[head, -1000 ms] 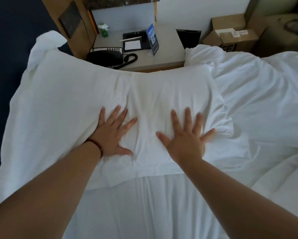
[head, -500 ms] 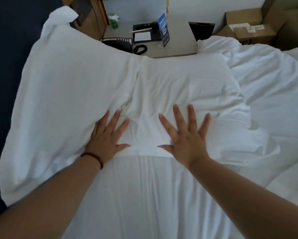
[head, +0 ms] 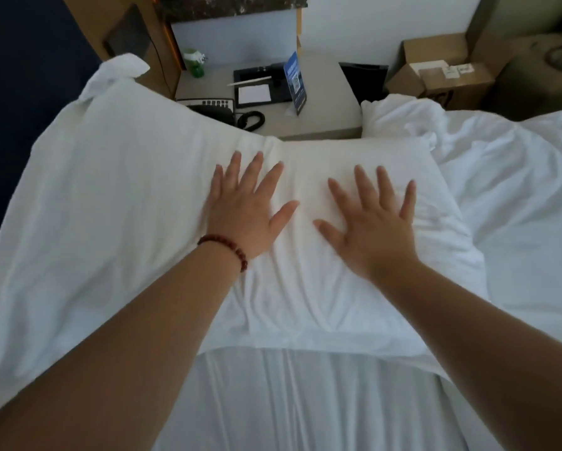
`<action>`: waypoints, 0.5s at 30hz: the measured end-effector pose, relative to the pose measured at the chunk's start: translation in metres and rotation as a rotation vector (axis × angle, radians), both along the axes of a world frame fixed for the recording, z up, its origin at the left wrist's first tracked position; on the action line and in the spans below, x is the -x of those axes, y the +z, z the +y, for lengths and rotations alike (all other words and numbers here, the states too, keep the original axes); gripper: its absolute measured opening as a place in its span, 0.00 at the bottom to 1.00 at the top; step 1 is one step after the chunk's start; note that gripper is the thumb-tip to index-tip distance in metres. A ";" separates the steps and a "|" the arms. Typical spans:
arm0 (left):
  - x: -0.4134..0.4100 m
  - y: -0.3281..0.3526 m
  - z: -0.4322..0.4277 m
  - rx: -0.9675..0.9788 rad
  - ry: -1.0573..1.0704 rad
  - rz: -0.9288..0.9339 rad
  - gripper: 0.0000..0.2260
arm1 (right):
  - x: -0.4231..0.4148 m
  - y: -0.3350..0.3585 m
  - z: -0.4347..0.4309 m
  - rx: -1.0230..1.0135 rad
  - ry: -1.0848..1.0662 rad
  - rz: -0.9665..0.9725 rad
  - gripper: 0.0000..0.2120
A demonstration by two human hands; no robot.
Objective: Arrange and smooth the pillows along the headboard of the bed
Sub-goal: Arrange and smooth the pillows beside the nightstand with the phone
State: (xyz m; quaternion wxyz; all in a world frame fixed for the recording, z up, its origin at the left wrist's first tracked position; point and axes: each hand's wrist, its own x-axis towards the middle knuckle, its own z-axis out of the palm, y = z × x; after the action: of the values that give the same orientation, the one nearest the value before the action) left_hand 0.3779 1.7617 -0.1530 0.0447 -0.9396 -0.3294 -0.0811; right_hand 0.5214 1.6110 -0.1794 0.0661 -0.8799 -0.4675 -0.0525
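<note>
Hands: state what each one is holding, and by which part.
Nothing is held. The left hand and right hand lie flat and spread on top of the pillows; neither grips or pinches the fabric.

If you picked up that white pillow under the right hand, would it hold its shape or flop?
Probably flop: the soft white fabric pillow creases around the flat right hand. Likely light for its puffy bulk. Pushed, its loose case would probably wrinkle rather than slide.

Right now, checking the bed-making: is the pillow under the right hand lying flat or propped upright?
Flat: the pillow lies on the sheet, the right hand spread on top.
</note>
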 end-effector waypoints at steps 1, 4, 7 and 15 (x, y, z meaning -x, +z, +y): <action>-0.011 -0.009 0.009 0.023 0.043 0.080 0.33 | -0.010 -0.006 0.006 0.036 -0.027 0.026 0.36; -0.019 -0.048 0.017 0.040 0.078 0.144 0.34 | -0.015 -0.032 0.012 0.060 -0.034 0.026 0.36; -0.017 -0.074 0.014 0.038 0.095 0.099 0.34 | -0.013 -0.053 0.016 0.078 -0.021 0.046 0.34; -0.032 -0.124 0.020 0.044 0.096 0.049 0.32 | -0.030 -0.115 0.036 0.002 0.044 0.089 0.31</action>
State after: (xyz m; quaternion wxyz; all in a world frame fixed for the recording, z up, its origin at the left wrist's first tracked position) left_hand 0.4103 1.7821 -0.2774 0.0361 -0.9252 -0.3747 -0.0484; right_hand 0.5518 1.6473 -0.2946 0.0873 -0.8709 -0.4835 -0.0115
